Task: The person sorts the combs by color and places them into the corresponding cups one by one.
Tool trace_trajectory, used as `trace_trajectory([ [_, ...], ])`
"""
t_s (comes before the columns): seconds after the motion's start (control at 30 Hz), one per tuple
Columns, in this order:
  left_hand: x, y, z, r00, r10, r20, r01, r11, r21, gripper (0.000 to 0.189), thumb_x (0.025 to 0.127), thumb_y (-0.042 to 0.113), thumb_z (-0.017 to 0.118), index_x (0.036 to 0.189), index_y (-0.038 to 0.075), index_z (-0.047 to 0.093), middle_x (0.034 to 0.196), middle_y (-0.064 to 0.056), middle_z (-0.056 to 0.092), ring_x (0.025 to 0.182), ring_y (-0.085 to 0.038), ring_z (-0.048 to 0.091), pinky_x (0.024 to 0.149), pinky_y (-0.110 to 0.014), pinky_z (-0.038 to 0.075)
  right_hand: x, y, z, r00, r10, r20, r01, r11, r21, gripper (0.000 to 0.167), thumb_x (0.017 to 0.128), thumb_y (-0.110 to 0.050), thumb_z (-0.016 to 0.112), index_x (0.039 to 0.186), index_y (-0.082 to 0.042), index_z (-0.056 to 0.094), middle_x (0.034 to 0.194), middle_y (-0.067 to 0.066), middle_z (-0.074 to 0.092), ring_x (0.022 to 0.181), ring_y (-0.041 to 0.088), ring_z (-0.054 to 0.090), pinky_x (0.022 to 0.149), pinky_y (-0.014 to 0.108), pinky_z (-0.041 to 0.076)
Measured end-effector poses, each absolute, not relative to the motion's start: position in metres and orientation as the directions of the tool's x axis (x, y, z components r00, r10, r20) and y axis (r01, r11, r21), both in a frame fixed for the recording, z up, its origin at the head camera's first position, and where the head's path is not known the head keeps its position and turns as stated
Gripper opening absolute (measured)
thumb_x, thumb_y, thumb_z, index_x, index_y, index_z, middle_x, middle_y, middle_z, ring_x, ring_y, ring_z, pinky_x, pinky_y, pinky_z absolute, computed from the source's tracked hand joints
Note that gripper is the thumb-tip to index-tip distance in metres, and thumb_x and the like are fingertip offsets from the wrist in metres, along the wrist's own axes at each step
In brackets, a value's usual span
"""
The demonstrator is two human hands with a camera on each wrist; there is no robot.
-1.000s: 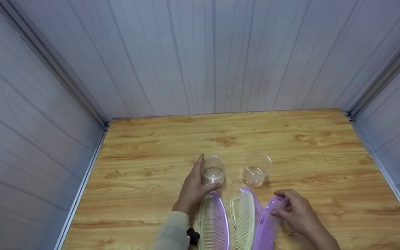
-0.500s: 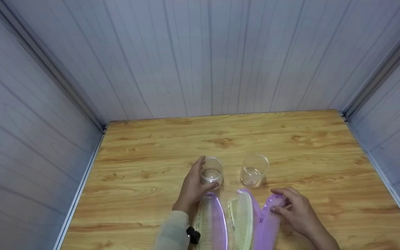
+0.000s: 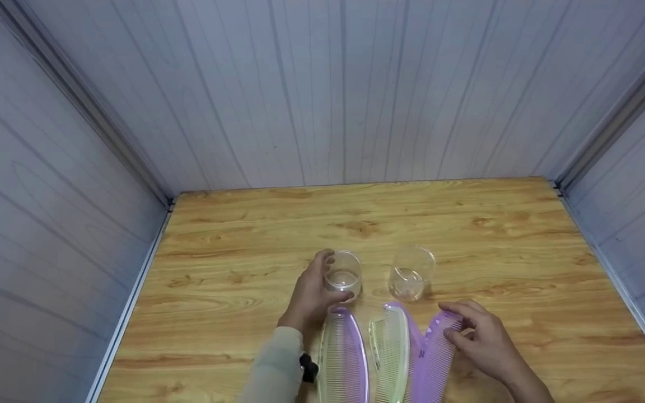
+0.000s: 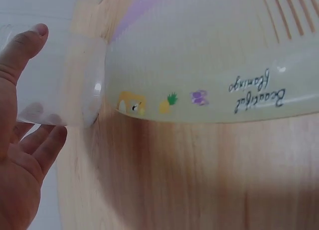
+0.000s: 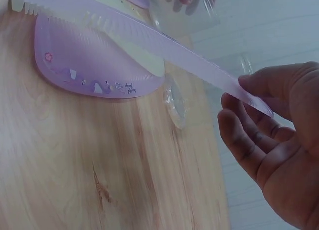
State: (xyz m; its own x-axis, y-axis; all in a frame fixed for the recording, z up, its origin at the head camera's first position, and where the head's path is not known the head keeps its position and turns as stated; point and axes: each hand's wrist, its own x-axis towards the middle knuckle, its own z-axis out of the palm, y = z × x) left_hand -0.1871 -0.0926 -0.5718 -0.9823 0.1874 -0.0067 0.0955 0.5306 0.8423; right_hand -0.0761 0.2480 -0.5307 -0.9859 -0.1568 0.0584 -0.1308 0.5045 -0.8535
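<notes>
combs lie in a row at the near edge of the wooden table (image 3: 233,235), just behind two clear cups. left of the row, the left hand (image 3: 311,294) curls thumb and fingers round the left cup (image 3: 344,274), which stands just beyond the yellow-and-purple comb (image 3: 342,358). the middle comb (image 3: 391,352) lies untouched below the right cup (image 3: 410,274). rightmost, the right hand (image 3: 482,341) pinches the tip of the purple comb (image 3: 437,358) between thumb and fingertips, its tip lifted. that thin pinch looks likely to slip, and a swinging comb could topple the light right cup.
</notes>
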Motion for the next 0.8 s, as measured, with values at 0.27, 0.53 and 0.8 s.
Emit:
trace_trajectory([
  [0.27, -0.194, -0.096, -0.565, -0.977, 0.211, -0.033, 0.095, 0.566, 0.819, 0.102, 0.066, 0.027, 0.097, 0.151, 0.020, 0.042, 0.146, -0.009, 0.058, 0.133, -0.030, 0.057, 0.110, -0.048, 0.048, -0.077, 0.246, -0.522, -0.981, -0.186, 0.056, -0.132, 0.427, -0.894, 0.042, 0.086, 0.010, 0.072, 0.126, 0.000, 0.068, 0.120, 0.016, 0.066, 0.087, 0.013, 0.069, 0.060, 0.032, 0.063],
  [0.53, -0.193, -0.097, -0.563, -0.974, 0.223, -0.049, 0.089, 0.567, 0.819, 0.098, 0.066, 0.026, 0.097, 0.149, 0.023, 0.045, 0.146, -0.008, 0.058, 0.133, -0.028, 0.056, 0.112, -0.049, 0.046, -0.075, 0.243, -0.514, -0.984, -0.137, 0.110, -0.161, 0.451, -0.878, 0.040, 0.083, 0.011, 0.075, 0.120, -0.004, 0.072, 0.115, 0.011, 0.068, 0.085, 0.010, 0.067, 0.058, 0.029, 0.062],
  [0.8, -0.195, -0.097, -0.566, -0.972, 0.233, -0.038, 0.103, 0.563, 0.820, 0.100, 0.067, 0.025, 0.096, 0.151, 0.016, 0.043, 0.146, -0.009, 0.057, 0.134, -0.028, 0.056, 0.112, -0.044, 0.047, -0.077, 0.239, -0.505, -0.993, -0.089, 0.080, -0.107, 0.364, -0.925, 0.039, 0.086, 0.012, 0.073, 0.122, -0.003, 0.071, 0.116, 0.014, 0.065, 0.086, 0.013, 0.072, 0.057, 0.034, 0.062],
])
